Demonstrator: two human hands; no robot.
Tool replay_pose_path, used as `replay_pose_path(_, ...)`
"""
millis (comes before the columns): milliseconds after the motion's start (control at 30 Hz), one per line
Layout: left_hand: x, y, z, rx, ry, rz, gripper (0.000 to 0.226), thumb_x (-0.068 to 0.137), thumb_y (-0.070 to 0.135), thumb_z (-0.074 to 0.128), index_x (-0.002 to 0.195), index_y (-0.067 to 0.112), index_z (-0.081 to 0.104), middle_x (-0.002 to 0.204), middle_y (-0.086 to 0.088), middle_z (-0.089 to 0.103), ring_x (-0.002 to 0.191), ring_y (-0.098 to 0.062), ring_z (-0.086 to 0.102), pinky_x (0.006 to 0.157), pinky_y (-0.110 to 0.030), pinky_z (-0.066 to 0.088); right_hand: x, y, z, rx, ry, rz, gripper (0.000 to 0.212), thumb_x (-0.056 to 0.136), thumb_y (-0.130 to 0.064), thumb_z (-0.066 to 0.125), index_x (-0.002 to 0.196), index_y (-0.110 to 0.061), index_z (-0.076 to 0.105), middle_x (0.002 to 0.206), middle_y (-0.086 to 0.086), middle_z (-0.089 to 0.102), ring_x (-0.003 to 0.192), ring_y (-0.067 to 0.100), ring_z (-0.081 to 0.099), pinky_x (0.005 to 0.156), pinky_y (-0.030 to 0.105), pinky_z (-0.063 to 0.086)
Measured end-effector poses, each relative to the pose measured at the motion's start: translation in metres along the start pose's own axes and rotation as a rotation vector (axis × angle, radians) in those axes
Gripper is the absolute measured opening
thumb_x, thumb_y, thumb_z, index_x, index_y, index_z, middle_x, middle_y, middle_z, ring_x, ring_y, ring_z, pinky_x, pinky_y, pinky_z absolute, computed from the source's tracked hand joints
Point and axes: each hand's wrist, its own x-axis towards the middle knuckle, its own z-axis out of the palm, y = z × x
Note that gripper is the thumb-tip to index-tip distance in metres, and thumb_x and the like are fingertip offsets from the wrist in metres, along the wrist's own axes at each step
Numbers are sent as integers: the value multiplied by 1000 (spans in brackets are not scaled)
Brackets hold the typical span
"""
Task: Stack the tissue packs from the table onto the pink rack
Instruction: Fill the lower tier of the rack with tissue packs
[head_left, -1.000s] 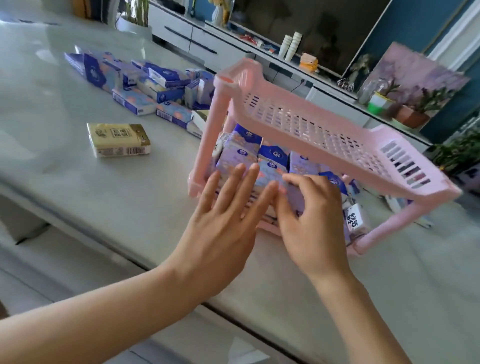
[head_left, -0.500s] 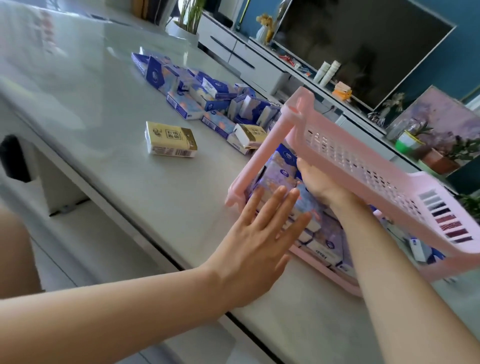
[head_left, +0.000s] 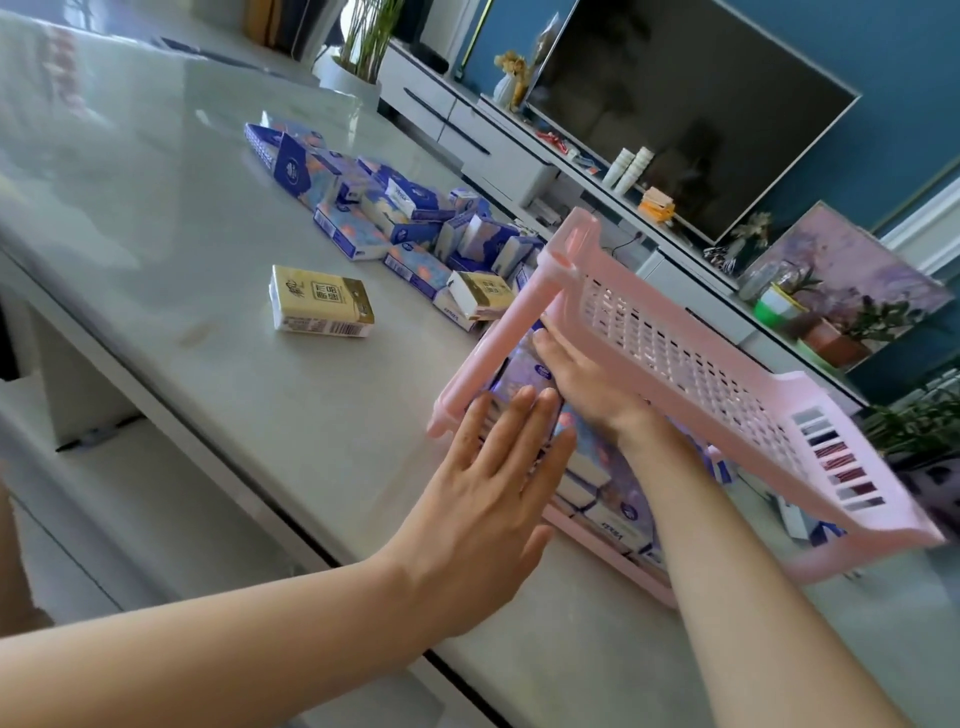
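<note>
Pink rack, two tiers, standing on the pale tabletop close to its near edge, toward the right. The upper tier, a perforated tray, holds nothing visible. The lower tier is packed with blue-and-purple tissue packs set side by side, some on edge. The left hand is spread flat, fingers straight and held together, with the fingertips against the packs at the front left corner of the lower tier, just beside the rack's sloping front leg; it grips nothing. The right hand reaches in beneath the upper tier and lies flat on the upright packs in the lower tier, with its visible fingers extended and not curled round any pack; its thumb is hidden. A loose pile of blue tissue packs lies left of the rack, toward the far edge of the tabletop, and reaches up to the rack's rear left corner. One yellow tissue pack lies flat and alone between that pile and the near edge; a second yellow pack rests at the pile's near end, just beside the rack's leg. A dark television stands on a white cabinet beyond the tabletop.
</note>
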Motion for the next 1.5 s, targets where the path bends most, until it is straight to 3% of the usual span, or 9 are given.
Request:
replay_pose_path(100,0,1,-1,-6,-15,8,67,83,41,39,140,5,35,147,-21,30,138,-34,19,107,-50,20,2,6,4,-36,24,52,102,59,-91,21,146,-36,21,154,-5,22,142,16,17,117,45,11)
replay_pose_path(267,0,0,1,3,-6,14,74,78,43,60,138,5,39,146,-22,33,136,-35,22,104,-50,22,1,12,4,-50,-19,-13,67,89,-65,20,147,-31,21,155,-4,18,143,16,12,118,43,7)
replay_pose_path(467,2,3,0,2,-14,-9,82,74,44,67,139,4,37,147,-22,30,138,-34,19,106,-52,19,2,12,5,12,-5,-25,70,88,-67,19,147,-29,20,155,-4,17,143,15,11,118,40,6)
replay_pose_path(633,-1,4,-5,-33,2,-48,72,82,43,36,143,5,30,150,-20,21,140,-35,19,108,-54,17,-30,14,-8,321,131,53,38,101,-10,30,136,3,38,141,20,40,134,27,32,100,9,19)
replay_pose_path(767,-6,0,-10,-56,25,-76,73,82,43,37,139,-2,33,148,-23,27,138,-36,22,106,-52,22,-86,13,7,215,283,-158,47,98,-41,33,142,-24,31,146,-13,31,136,-3,24,112,19,19)
replay_pose_path(967,-10,-1,-9,-54,-20,-102,75,80,43,37,137,-5,35,147,-24,29,138,-33,22,106,-52,21,-136,31,55,-162,542,-250,45,91,-34,45,134,-21,47,144,1,41,133,12,35,107,25,27)
replay_pose_path(1133,-7,1,-8,-80,-42,-120,74,81,45,34,138,-3,33,147,-22,31,137,-34,24,105,-53,21,-131,26,50,-48,526,-214,40,89,-18,49,129,-14,53,141,2,44,130,8,35,105,12,24)
replay_pose_path(1267,-3,0,-16,-137,-42,-138,70,82,44,34,136,-1,32,143,-23,37,135,-35,28,104,-53,26,-136,19,50,-43,556,-217,41,89,-21,48,130,-17,52,141,-5,42,132,7,36,106,33,37)
replay_pose_path(1500,-6,-29,-73,-460,181,-31,24,76,10,39,80,10,63,83,-2,61,73,-23,57,64,-31,43,-154,-26,68,-8,758,-413,25,83,-9,43,88,-15,67,87,-6,64,81,9,59,75,17,45)
